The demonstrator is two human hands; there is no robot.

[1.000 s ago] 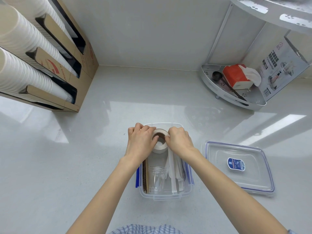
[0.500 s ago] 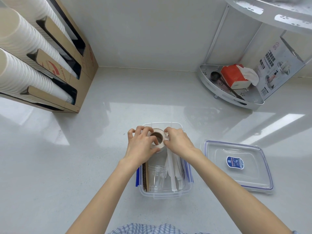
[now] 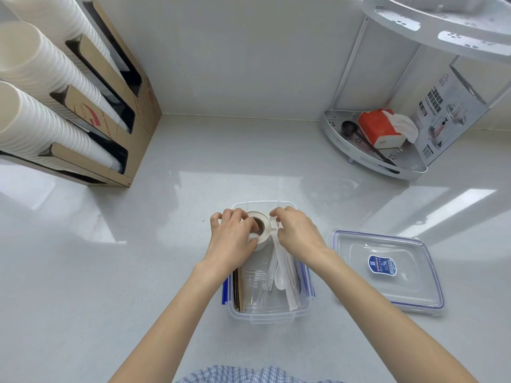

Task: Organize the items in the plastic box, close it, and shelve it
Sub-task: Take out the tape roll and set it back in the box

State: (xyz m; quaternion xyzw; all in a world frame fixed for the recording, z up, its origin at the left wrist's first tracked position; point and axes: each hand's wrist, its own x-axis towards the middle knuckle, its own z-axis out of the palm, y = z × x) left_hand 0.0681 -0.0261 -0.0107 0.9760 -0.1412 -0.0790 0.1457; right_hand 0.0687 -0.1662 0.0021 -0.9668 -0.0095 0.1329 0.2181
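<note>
A clear plastic box [image 3: 266,316] with blue side clips stands open on the grey counter in front of me. Inside lie clear cups [image 3: 255,286], a white plastic spoon [image 3: 279,280], wrapped white sticks and brown cardboard sleeves [image 3: 237,291]. At the box's far end my left hand [image 3: 233,239] grips a white tape roll [image 3: 262,230] with a brown core, thumb on its face. My right hand [image 3: 297,233] hovers just right of the roll, fingers curled over the top ends of the white sticks; whether it pinches them is unclear. The clear lid [image 3: 387,268] lies flat to the right.
A cardboard dispenser [image 3: 116,139] with stacked white paper cups stands at the left. A white corner shelf [image 3: 384,164] at the back right carries a red tissue pack, a dark scoop and a printed box; its upper tier overhangs.
The tape roll has sunk lower into the box's far end. My right hand has come off the roll and now sits over the white sticks. The view shifted slightly.
</note>
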